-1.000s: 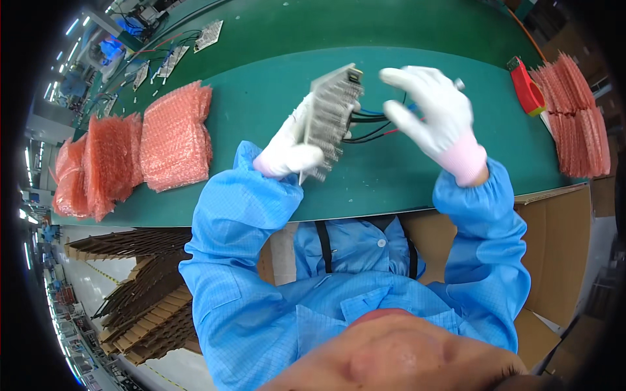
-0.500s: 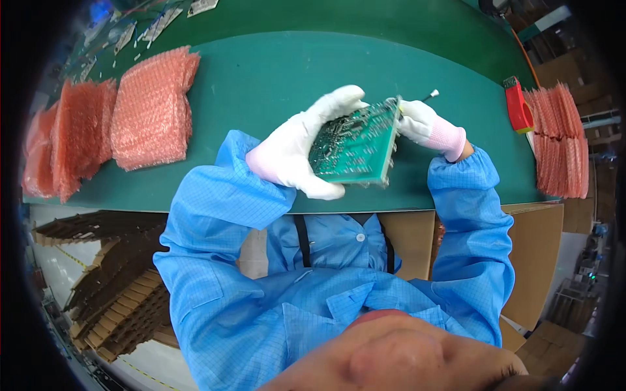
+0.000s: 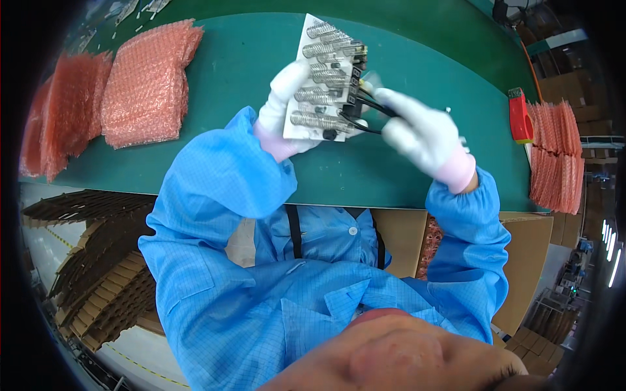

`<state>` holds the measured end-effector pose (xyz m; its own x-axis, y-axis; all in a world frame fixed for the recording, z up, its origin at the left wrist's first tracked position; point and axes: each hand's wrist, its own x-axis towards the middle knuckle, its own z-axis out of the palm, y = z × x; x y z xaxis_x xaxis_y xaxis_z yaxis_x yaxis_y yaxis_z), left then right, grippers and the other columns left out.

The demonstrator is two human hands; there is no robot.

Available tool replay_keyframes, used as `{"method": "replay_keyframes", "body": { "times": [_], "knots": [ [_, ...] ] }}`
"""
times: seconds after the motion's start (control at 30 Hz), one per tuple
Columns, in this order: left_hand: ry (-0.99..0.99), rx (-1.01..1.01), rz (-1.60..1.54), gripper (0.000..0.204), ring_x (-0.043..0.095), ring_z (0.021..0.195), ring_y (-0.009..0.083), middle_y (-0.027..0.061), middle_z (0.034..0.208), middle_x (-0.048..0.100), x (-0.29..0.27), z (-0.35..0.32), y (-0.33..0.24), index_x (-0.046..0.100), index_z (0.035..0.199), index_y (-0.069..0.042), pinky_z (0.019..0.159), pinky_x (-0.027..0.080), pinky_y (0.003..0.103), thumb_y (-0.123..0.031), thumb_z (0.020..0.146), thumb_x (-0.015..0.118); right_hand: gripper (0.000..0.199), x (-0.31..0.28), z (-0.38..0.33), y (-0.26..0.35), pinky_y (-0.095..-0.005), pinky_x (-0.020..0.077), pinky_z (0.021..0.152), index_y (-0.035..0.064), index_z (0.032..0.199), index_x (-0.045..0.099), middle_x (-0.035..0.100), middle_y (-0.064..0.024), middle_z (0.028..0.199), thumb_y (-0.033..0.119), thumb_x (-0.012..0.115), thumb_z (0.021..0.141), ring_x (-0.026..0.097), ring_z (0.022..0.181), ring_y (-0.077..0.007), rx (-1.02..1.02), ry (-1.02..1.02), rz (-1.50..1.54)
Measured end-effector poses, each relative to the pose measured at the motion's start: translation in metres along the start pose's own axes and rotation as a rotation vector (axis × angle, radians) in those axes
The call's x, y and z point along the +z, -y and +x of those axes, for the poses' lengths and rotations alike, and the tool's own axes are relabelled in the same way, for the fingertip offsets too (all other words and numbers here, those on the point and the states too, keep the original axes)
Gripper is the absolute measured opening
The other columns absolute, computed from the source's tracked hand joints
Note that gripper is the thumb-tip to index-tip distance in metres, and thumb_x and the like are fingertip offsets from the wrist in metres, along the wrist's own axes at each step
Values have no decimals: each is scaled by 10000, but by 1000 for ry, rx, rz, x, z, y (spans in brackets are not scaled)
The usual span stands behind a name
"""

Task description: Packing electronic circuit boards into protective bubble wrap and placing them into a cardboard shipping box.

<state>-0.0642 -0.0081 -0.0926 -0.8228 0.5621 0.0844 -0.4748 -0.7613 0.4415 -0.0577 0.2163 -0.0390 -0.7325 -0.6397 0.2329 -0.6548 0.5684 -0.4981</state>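
A circuit board (image 3: 301, 105) is held up over the table, its component side in sight. Rows of coiled metal springs stand out from its white face, beside a black strip with small display windows. My left hand (image 3: 282, 98), in a white glove with a pink cuff, grips the board by its left side; some of its fingers are hidden behind it. Black cables (image 3: 377, 105) run from the board's right side into my gloved right hand (image 3: 425, 133), whose fingers are closed around them and somewhat blurred.
Pink bubble-wrap bags (image 3: 147, 85) lie stacked on the green table (image 3: 241, 72) at the left. More pink bags (image 3: 555, 156) are at the right, next to a red tool with a yellow end (image 3: 520, 117). Cardboard boxes (image 3: 521, 260) stand below the table's front edge.
The board has been turned from its green solder side to the spring side and moved up and left. My right hand has left the board's edge and now holds the cables.
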Motion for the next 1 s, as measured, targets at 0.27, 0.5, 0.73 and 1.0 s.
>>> {"method": "replay_keyframes", "body": {
  "times": [0.27,0.5,0.73,1.0],
  "knots": [
    [-7,-24,167,626,586,973,232,122,1131,549,-13,0,-1,418,1268,-51,777,524,397,-464,822,569,641,13,-5,7,-330,471,500,266,1336,381,512,-48,740,131,607,751,579,594,-231,11,151,-662],
    [85,110,1074,804,487,1122,198,116,1175,512,13,-6,8,356,1294,5,951,398,305,-168,607,737,541,9,-17,-6,-356,472,528,158,1253,454,561,-73,682,158,647,747,556,573,-286,86,37,-363],
    [329,415,2052,827,497,1083,315,138,1210,492,27,-4,8,435,1250,-84,926,425,391,-242,501,747,418,-18,-16,-21,-221,359,479,19,979,559,473,-1,727,415,541,847,413,567,-82,363,419,607],
    [329,438,2121,939,451,1139,312,152,1238,461,43,-13,5,367,1304,-82,973,350,410,-318,501,795,328,-29,-22,3,-187,280,409,18,862,603,453,36,612,341,546,859,369,480,-24,670,264,584]
  ]
}}
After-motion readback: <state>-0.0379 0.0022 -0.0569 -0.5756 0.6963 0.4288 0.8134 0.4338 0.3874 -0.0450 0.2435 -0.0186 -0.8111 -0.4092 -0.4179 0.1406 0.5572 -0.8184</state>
